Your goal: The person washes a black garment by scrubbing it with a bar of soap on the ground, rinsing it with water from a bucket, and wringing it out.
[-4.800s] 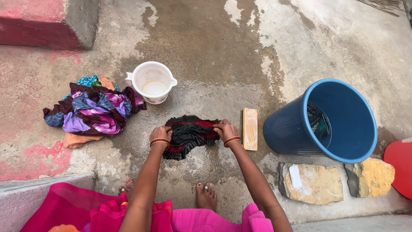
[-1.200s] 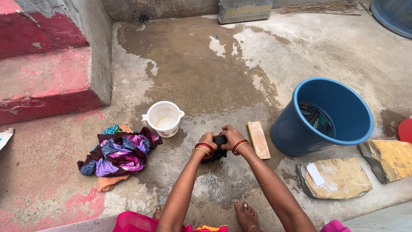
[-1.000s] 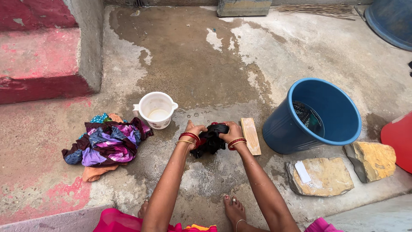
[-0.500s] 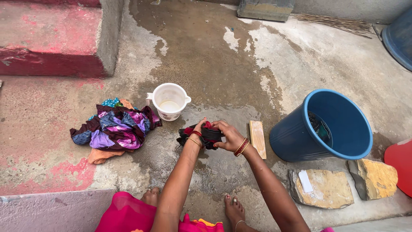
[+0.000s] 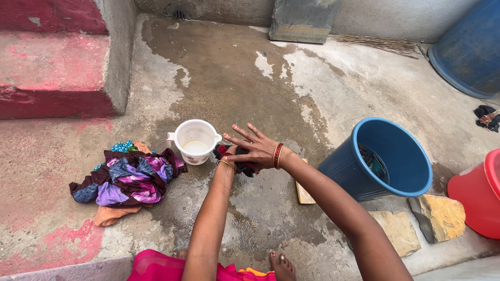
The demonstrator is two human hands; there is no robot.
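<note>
Bottom edge: we see pink cloth (image 5: 156,266) at lower left-centre and a bare foot (image 5: 282,264) with toe rings, on wet concrete floor (image 5: 260,218).

Both forearms run up from the bottom to frame centre. Left hand (image 5: 227,157) is mostly hidden under the right one; it is closed round the garment (image 5: 240,165), a dark black-and-red wet bundle, bunched small, held just off the floor at centre, right of the mug. Exact left finger positions we cannot tell beyond the grip. Right hand (image 5: 255,149) lies on top of the bundle, fingers spread and straight, pointing to the left of the frame, palm pressing down, not curled round anything. Red and gold bangles on both wrists.

Just left of the hands, the white mug (image 5: 195,141), upright, a little liquid inside, close to the garment. Further left, a heap of clothes (image 5: 127,177), purple, blue and orange, on the floor at centre left.

Right of the right forearm, a wooden block (image 5: 303,194), partly hidden by the arm. Beside it the blue bucket (image 5: 383,164), tilted, dark cloth in water inside. Lower right, two yellowish stones (image 5: 440,216) just below the bucket. Red tub (image 5: 476,200) at the right edge, cut off.

Far: red step (image 5: 52,73) at upper left, grey slab (image 5: 302,21) at top centre against the wall, sticks to its right, big blue drum (image 5: 466,49) at upper right, small dark rag (image 5: 487,117) below the drum.
</note>
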